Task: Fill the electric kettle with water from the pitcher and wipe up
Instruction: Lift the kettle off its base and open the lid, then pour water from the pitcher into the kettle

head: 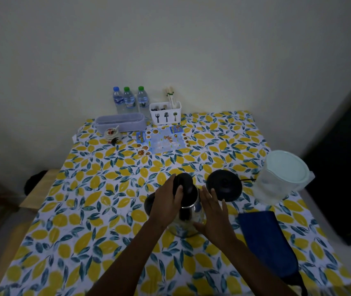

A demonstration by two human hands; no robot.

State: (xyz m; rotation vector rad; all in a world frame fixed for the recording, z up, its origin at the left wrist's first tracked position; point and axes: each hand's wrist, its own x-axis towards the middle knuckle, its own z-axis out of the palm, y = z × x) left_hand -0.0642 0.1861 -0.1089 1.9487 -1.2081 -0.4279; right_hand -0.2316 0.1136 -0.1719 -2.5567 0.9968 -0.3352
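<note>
A steel electric kettle [189, 218] with a black lid and handle stands on the lemon-print tablecloth [97, 210], off its round black base [223, 188], which lies just behind and to the right. My left hand [167, 205] grips the kettle's black top and handle. My right hand [214, 214] rests flat against the kettle's right side with fingers spread. A clear plastic pitcher [281, 178] with a pale lid stands at the right edge. A folded blue cloth [268, 240] lies to the right of the kettle.
At the back stand three water bottles [129, 100], a white cutlery holder [165, 113], a lavender box [120, 122], a small jar [111, 134] and a printed leaflet [161, 142]. A wooden bench [38, 189] sits left of the table.
</note>
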